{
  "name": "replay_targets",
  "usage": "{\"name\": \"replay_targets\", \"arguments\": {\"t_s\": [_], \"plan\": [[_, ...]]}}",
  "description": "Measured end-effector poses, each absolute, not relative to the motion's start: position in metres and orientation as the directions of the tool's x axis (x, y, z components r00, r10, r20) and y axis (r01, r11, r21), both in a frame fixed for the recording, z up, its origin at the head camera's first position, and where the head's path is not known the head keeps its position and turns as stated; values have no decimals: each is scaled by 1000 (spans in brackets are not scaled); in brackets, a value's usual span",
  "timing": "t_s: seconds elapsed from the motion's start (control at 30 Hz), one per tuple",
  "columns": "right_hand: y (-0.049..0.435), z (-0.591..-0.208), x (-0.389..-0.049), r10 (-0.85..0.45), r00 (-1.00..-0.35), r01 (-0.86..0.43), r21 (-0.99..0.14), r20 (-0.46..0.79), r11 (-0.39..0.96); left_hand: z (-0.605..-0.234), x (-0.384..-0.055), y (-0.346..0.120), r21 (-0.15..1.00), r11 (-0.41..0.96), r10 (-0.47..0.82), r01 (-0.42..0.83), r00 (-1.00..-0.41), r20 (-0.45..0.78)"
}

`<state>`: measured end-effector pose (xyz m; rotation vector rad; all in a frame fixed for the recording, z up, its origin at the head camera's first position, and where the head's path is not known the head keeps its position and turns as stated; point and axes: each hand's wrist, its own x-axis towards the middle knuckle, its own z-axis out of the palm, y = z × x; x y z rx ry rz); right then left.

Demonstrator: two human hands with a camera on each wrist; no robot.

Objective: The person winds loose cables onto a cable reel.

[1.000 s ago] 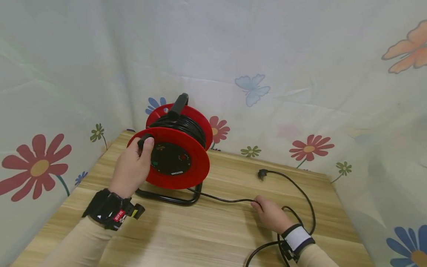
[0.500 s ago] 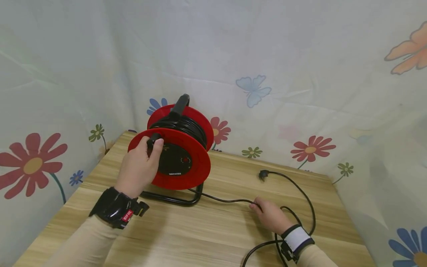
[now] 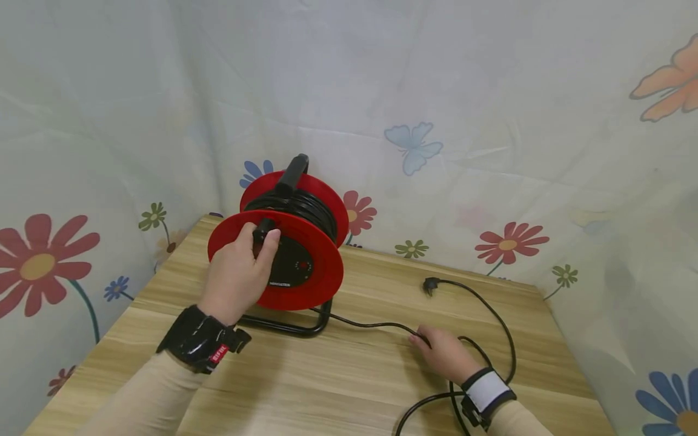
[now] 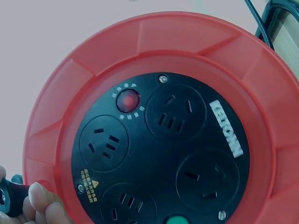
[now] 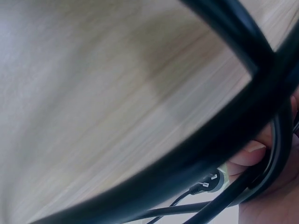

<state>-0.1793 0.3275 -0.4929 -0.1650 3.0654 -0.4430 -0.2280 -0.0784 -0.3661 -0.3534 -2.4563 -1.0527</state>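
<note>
A red cable reel [image 3: 322,275] with black cord [image 3: 305,204] wound on it stands at the left of the table. My left hand [image 3: 235,275] grips the black crank knob [image 3: 264,229] on its front disc. In the left wrist view the reel's black socket panel [image 4: 161,149] shows several outlets and a red button, with my fingertips [image 4: 41,198] at the knob. To the right, my right hand [image 3: 444,351] pinches the power cable [image 3: 376,327] running out from the reel's base. Loops of cable [image 5: 187,163] cross in front of my fingers in the right wrist view.
The plug [image 3: 430,284] lies toward the back right of the wooden table [image 3: 327,387], its cable curving round to the right hand. A black tube frame [image 3: 294,329] carries the reel, with a carry handle [image 3: 292,174] on top. A flowered curtain [image 3: 349,91] hangs behind.
My left hand and the crank knob have moved to the right along the disc, and the socket panel has turned with them. My right hand keeps nearly the same place on the cable.
</note>
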Motion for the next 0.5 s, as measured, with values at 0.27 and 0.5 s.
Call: {"name": "replay_targets", "arguments": {"t_s": [0.27,0.5], "plan": [[330,-491,-176,-119,-993,-109,-282,-19,953,-365,-226,-66,585,677,97,447,-842,531],[330,-488,-172,-113,-993,-100,-290,-26,952,-365,-222,-55,555,686,125,471,-827,548]]}}
